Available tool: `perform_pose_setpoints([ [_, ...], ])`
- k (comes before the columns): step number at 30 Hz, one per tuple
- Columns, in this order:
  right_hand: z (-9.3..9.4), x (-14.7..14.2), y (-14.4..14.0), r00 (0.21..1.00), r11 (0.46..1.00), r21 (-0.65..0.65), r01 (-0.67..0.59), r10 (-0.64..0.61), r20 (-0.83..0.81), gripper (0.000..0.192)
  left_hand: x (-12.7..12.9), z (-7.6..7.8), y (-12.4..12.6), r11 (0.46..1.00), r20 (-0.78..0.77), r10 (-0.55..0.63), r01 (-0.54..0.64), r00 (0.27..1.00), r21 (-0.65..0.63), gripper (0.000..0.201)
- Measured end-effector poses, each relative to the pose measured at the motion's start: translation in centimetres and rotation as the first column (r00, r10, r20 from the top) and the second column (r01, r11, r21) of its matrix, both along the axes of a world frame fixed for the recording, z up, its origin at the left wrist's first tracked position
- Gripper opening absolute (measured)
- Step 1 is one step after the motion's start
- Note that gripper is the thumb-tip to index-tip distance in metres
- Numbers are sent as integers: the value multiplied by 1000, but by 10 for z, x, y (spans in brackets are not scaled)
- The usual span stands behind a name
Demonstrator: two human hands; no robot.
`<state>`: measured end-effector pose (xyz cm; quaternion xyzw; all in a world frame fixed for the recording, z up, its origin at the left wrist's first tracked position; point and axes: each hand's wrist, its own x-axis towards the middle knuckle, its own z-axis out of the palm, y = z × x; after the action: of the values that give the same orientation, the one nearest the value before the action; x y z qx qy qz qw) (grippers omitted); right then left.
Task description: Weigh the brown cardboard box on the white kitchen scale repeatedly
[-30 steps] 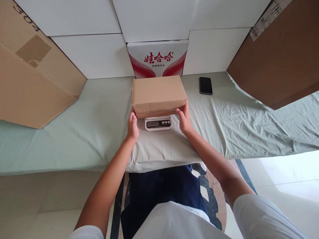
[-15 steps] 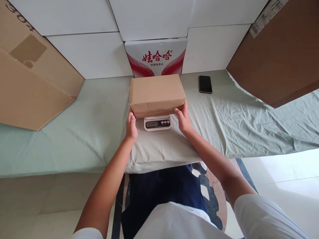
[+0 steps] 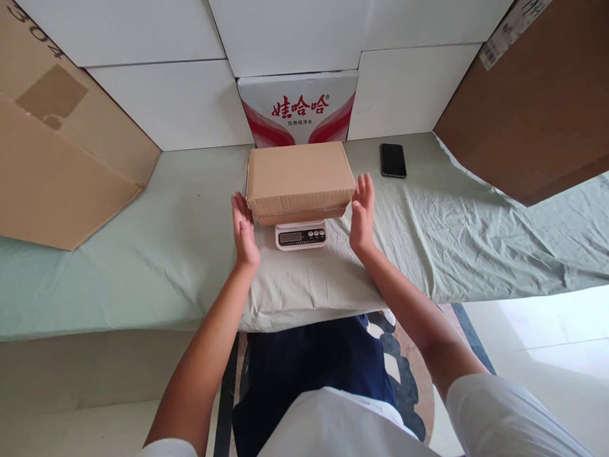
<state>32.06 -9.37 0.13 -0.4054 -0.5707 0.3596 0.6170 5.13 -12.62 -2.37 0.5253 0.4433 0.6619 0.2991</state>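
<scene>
A closed brown cardboard box (image 3: pixel 299 174) rests on a small white kitchen scale (image 3: pixel 301 235), hiding most of it; only the scale's front with its display and buttons shows. My left hand (image 3: pixel 245 231) is upright beside the box's left side, fingers stretched out, holding nothing. On the other side my right hand (image 3: pixel 363 212) is open too, its palm facing the box close to the right edge. Whether the fingertips still brush the box I cannot tell.
A black phone (image 3: pixel 392 160) lies right of the box on the pale green cloth (image 3: pixel 190 254). Behind stands a white and red printed carton (image 3: pixel 299 108) against white panels. Large cardboard boxes flank the surface at left (image 3: pixel 71 158) and right (image 3: pixel 528 120).
Both hands have let go of the box's lower corners and moved slightly outward, with fingers now straightened. The box stays on the scale.
</scene>
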Motion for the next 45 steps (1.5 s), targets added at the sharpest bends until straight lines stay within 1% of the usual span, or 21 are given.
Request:
perform_pose_setpoints([
  [3,-5,14,12,992,995,-65,69,-76,-103,78,-2,3,1,999,-33,15,-16,999,-45,90],
  [5,-9,22,19,987,991,-110,75,-89,-130,80,-3,2,1,998,-39,1,-3,999,-57,92],
  [7,-12,25,23,989,989,-133,59,-76,-129,82,-3,1,2,998,-26,-14,13,1000,-56,95],
  [10,-12,22,22,984,986,-166,33,-62,-170,85,-3,-2,2,998,38,-38,40,999,-48,94],
  [13,-7,15,16,961,981,-192,10,-63,-269,85,-3,-4,3,998,102,-53,56,993,-30,93],
  [16,-2,10,12,942,977,-212,-1,-71,-328,85,-3,-5,4,998,117,-51,55,992,-30,94],
  [19,-1,9,11,945,977,-212,-9,-62,-323,82,-3,-5,4,998,116,-55,59,992,-31,91],
  [25,-8,8,13,947,982,-188,-28,-35,-321,71,-2,-4,3,998,157,-61,65,986,-25,90],
  [30,-15,8,15,958,984,-171,-40,-11,-287,68,2,0,2,997,190,-57,65,980,-38,87],
  [36,-24,11,20,974,987,-150,-52,17,-225,67,3,4,2,997,215,-61,71,975,-42,92],
  [40,-24,11,22,968,984,-163,-64,21,-251,66,2,5,3,997,212,-63,73,975,-40,94],
  [45,-20,10,21,963,981,-176,-77,28,-268,67,1,5,3,996,173,-68,78,983,-52,94],
])
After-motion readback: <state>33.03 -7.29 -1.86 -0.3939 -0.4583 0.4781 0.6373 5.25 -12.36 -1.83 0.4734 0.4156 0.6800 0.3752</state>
